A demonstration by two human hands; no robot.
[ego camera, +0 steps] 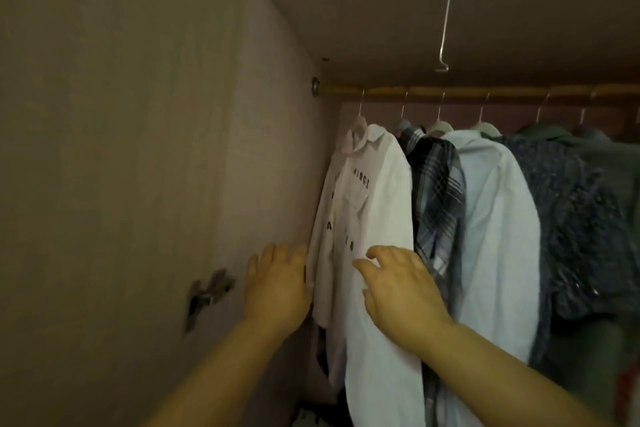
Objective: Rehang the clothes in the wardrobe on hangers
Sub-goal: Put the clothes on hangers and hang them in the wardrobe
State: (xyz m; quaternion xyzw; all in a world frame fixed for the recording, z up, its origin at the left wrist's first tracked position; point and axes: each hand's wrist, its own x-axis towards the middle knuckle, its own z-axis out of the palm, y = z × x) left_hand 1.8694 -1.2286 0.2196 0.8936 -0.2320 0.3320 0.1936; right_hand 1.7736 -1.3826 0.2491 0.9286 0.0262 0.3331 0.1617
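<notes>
Dim wardrobe interior, brown wooden rail (485,92) running across the top, and at that rail's left end hangs the white collared shirt with black lettering (367,204) on a pale hanger (360,123). Long axis drops straight down from the rail, collar up, lettered front turned toward the camera. Right hand (398,295) is the nearer one, fingers loosely spread and slightly curled over the lower front; pressing or not, I cannot tell. Left hand (277,284) sits just beside the shirt's left edge, fingers straight and close together, holding nothing.
</notes>
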